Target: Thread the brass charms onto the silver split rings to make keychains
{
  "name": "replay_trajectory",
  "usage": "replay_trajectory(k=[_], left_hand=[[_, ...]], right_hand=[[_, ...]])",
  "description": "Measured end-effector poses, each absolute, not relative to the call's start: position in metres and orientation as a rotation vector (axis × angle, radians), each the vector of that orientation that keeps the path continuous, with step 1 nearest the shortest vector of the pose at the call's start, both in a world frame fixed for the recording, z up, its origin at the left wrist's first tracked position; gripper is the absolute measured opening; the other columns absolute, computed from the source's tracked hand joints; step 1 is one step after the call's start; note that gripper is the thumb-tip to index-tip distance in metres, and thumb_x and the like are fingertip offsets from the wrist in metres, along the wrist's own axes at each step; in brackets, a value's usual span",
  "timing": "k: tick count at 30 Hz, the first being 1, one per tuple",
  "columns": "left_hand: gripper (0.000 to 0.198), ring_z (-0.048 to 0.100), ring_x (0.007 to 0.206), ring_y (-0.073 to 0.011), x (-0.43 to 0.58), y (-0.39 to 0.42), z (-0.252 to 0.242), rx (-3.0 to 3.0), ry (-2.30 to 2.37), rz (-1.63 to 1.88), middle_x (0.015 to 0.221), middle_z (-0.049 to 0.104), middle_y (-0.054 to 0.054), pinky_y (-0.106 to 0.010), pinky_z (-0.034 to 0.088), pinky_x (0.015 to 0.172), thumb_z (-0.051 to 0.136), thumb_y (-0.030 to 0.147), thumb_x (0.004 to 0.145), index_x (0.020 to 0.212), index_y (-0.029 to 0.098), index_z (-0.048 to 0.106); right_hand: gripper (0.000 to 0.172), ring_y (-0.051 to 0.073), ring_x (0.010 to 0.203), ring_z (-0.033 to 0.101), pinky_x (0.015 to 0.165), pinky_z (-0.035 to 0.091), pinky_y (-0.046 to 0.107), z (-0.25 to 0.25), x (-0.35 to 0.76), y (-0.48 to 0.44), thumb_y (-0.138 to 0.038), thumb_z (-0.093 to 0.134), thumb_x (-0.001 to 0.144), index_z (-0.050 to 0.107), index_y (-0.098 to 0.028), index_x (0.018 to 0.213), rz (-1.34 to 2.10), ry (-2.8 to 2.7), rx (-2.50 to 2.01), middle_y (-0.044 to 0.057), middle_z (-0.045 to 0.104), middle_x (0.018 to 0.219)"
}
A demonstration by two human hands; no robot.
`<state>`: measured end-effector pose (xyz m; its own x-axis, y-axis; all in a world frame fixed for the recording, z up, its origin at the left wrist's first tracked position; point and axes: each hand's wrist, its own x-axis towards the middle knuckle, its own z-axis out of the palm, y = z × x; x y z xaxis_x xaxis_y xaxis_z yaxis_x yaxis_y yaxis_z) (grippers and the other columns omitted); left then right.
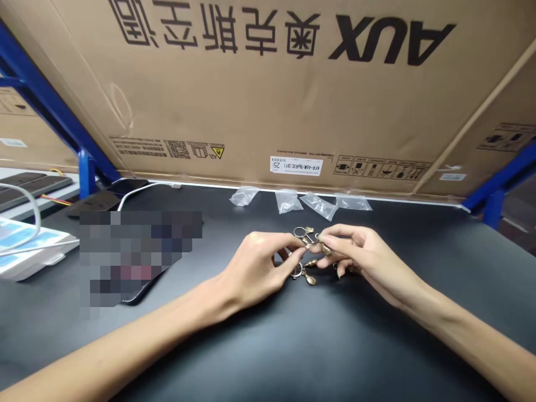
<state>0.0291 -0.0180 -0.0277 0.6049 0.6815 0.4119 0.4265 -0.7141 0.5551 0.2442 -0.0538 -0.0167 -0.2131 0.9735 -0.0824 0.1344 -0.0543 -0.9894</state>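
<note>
Several metal keychains with bronze-coloured charms lie bunched on the black tabletop (268, 335) between my hands. My left hand (262, 262) is closed, its thumb and index fingertips pinching a small metal part of a keychain; the exact part is hidden. My right hand (360, 251) grips a keychain charm (326, 250) between thumb and fingers, close to the left fingertips. Behind the fingers lies a split ring (300, 232) with a small charm (309, 229). Below them are another ring (296, 270) and an oval charm (310, 278). The right fingers partly cover another ring.
Several small clear plastic bags (288, 201) lie along the table's back edge. Behind them stands a large cardboard box (251, 100) with upside-down print. A partly pixelated dark flat object (138, 293), white cables (39, 215) and a white-and-blue box (33, 254) are at left. Blue metal posts (86, 173) flank the table.
</note>
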Motion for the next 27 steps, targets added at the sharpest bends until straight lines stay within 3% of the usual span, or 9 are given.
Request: replay_trajectory(k=[5, 9, 17, 27], left_hand=[[0.024, 0.062, 0.055, -0.0118, 0.0349, -0.0212, -0.0167, 1.933, 0.959, 0.708, 0.067, 0.071, -0.001, -0.020, 0.045, 0.049, 0.055, 0.033, 0.091, 0.089, 0.017, 0.073], [0.027, 0.066, 0.061, -0.0133, 0.0358, -0.0197, -0.0162, 1.701, 0.858, 0.615, 0.073, 0.072, -0.005, -0.017, 0.040, 0.043, 0.058, 0.038, 0.090, 0.089, 0.014, 0.071], [0.027, 0.072, 0.077, -0.0202, 0.0349, -0.0175, -0.0161, 1.552, 0.760, 0.564, 0.085, 0.075, -0.010, -0.019, 0.042, 0.045, 0.061, 0.038, 0.088, 0.093, 0.013, 0.069], [0.026, 0.063, 0.065, -0.0128, 0.0344, -0.0200, -0.0167, 1.680, 0.828, 0.626, 0.076, 0.071, -0.005, -0.019, 0.043, 0.049, 0.055, 0.037, 0.092, 0.087, 0.015, 0.068]], right_hand=[[0.026, 0.021, 0.084, 0.070, 0.063, 0.054, 0.027, -0.0154, 0.2395, -0.0584, -0.044, 0.062, 0.089, 0.072, -0.020, 0.096, 1.039, -1.652, -1.312, 0.006, 0.074, 0.095], [0.020, 0.022, 0.097, 0.067, 0.077, 0.056, 0.031, -0.0199, 0.2378, -0.0592, -0.040, 0.064, 0.088, 0.073, -0.022, 0.088, 0.813, -1.716, -1.323, 0.006, 0.071, 0.111], [0.025, 0.021, 0.084, 0.071, 0.078, 0.057, 0.032, -0.0207, 0.2402, -0.0577, -0.041, 0.062, 0.088, 0.073, -0.020, 0.093, 0.960, -1.700, -1.290, 0.005, 0.076, 0.094], [0.026, 0.022, 0.085, 0.071, 0.080, 0.057, 0.034, -0.0223, 0.2382, -0.0580, -0.041, 0.064, 0.088, 0.075, -0.020, 0.099, 0.963, -1.673, -1.283, 0.006, 0.076, 0.095]])
